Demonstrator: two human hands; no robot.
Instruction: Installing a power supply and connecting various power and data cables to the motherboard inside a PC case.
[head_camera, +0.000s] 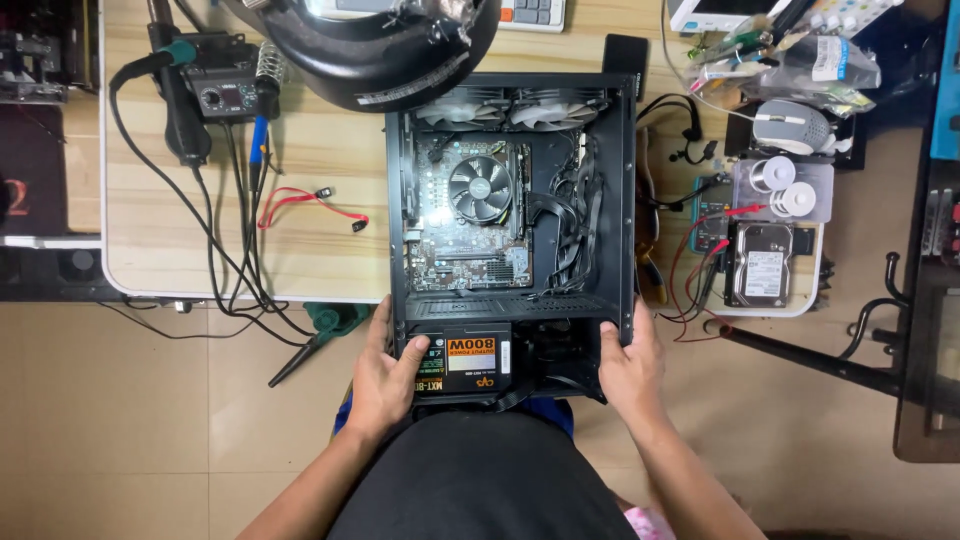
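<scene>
The computer case (625, 200) is black, its power supply (470, 362) black with an orange label. The cooler fan (480, 187) is dark grey, the two case fans (512, 108) pale. The worktop (320, 150) is light woodgrain with white edging. A red cable (305, 205) lies on it. The floor (120, 420) is beige tile.

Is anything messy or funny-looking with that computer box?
Yes. The open computer case sticks out past the table edge, gripped by the left hand and right hand. A loose red cable lies beside it.
</scene>
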